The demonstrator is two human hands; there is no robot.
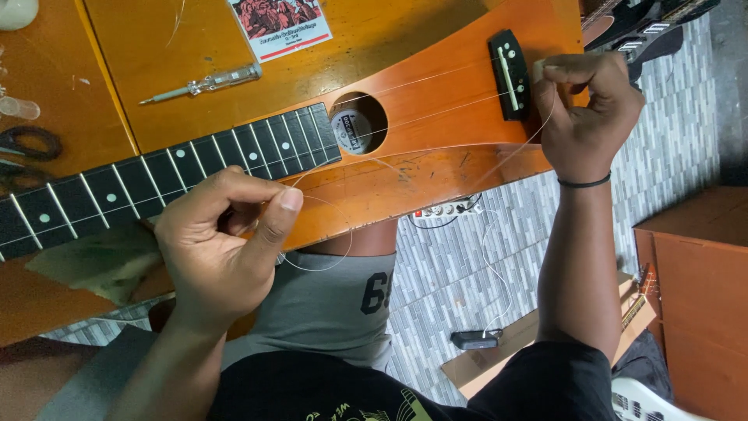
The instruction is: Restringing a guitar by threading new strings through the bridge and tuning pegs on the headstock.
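Head view shows the right hand point(588, 117) pinching a thin string point(499, 160) at the guitar's bridge point(510, 74), while the left hand point(222, 242) pinches its loose end, so it looks like stringing, and threading needs steady fingers.

A screwdriver point(204, 83) lies on the table point(156, 47) behind the guitar point(436, 148).

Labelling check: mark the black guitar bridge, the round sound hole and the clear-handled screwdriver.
black guitar bridge point(509, 75): head view, middle of the bridge block.
round sound hole point(359, 123): head view, centre of the opening.
clear-handled screwdriver point(222, 80): head view, on the handle.
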